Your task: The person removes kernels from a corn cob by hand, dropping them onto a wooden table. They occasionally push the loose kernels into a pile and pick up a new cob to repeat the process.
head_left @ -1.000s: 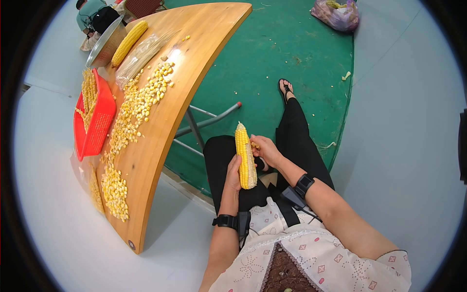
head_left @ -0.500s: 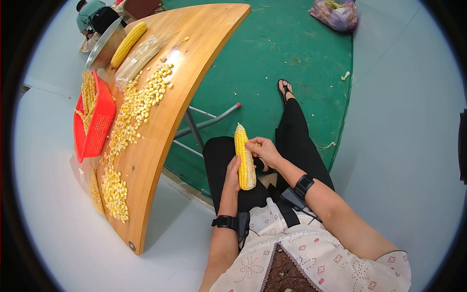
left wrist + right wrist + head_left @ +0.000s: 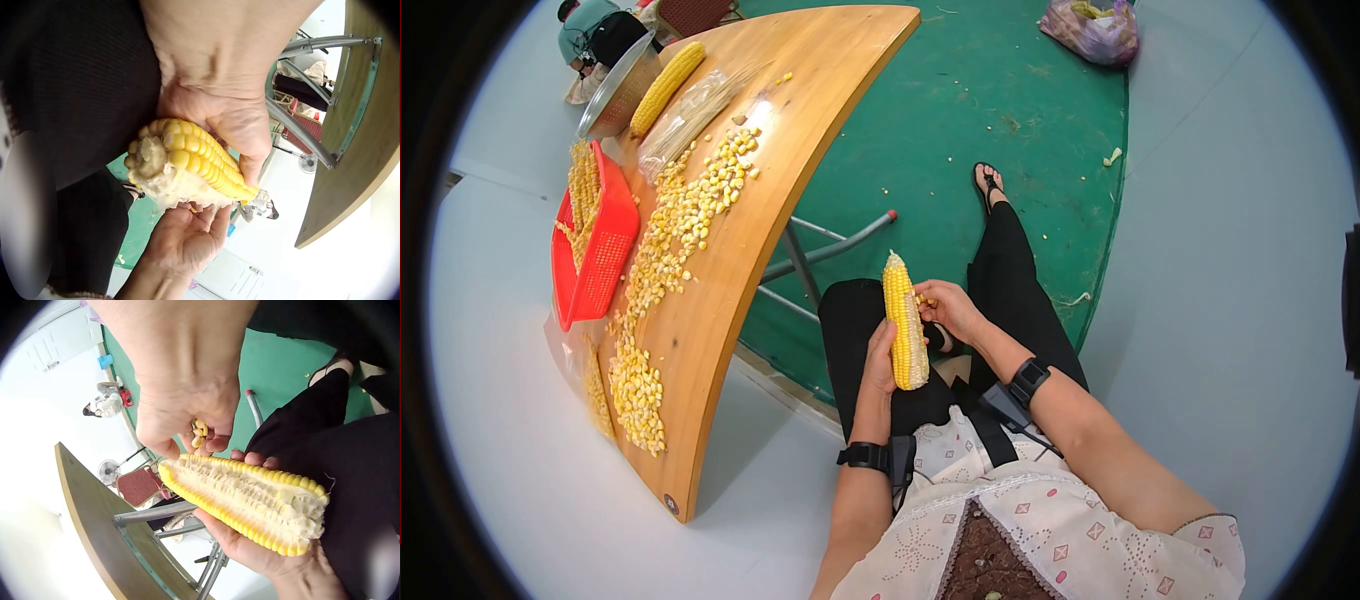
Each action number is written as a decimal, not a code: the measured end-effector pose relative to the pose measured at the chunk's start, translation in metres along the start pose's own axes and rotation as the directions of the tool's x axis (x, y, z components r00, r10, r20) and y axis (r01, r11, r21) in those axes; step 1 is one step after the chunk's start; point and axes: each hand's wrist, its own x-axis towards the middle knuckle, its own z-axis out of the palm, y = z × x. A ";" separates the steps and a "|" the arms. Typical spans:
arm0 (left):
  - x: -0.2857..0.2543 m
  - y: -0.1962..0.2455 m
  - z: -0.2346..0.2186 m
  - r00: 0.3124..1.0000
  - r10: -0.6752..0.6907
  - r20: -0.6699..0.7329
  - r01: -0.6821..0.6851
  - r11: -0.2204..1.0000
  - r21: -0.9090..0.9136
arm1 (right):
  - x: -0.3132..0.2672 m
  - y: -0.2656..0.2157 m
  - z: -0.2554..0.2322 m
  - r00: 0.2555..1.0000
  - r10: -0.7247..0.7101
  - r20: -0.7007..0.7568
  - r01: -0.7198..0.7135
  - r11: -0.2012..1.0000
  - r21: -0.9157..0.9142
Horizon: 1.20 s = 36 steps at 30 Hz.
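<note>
My left hand [image 3: 882,355] grips an ear of corn [image 3: 903,325] over my lap, thumb along one side and fingers round the back. In the right wrist view, a wide strip of the ear [image 3: 250,499] is stripped to the pale cob, with rows of yellow kernels left along both edges. My right hand [image 3: 950,308] is at the ear's upper part, the thumb right at its edge. Several loose corn kernels [image 3: 199,432] sit in the curled fingers of that hand. The left wrist view shows the broken butt end [image 3: 150,156] of the ear.
To the left stands a wooden table [image 3: 710,400] with scattered kernels [image 3: 700,200], a whole ear of corn [image 3: 667,88], a bag of thin sticks [image 3: 690,125], a red basket [image 3: 605,250] of stripped cobs and a metal bowl [image 3: 615,95]. A plastic bag [image 3: 1090,30] lies on the green floor.
Half a second ago my right thumb lay over the front of the ear; now it is back at the ear's right edge. The left hand keeps its grip in the same place.
</note>
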 end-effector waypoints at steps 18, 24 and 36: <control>0.000 -0.001 0.001 1.000 -0.024 0.016 0.024 0.999 -0.034 | 0.001 0.005 -0.004 0.994 0.112 -0.020 -0.107 0.980 0.167; 0.001 -0.003 0.001 0.999 -0.029 0.035 0.030 0.999 -0.021 | 0.005 0.010 -0.012 0.984 0.166 -0.063 -0.151 0.970 0.191; 0.002 -0.004 0.000 0.999 -0.012 -0.030 0.012 1.000 -0.008 | -0.003 -0.005 -0.010 0.990 0.105 -0.098 -0.099 0.993 0.057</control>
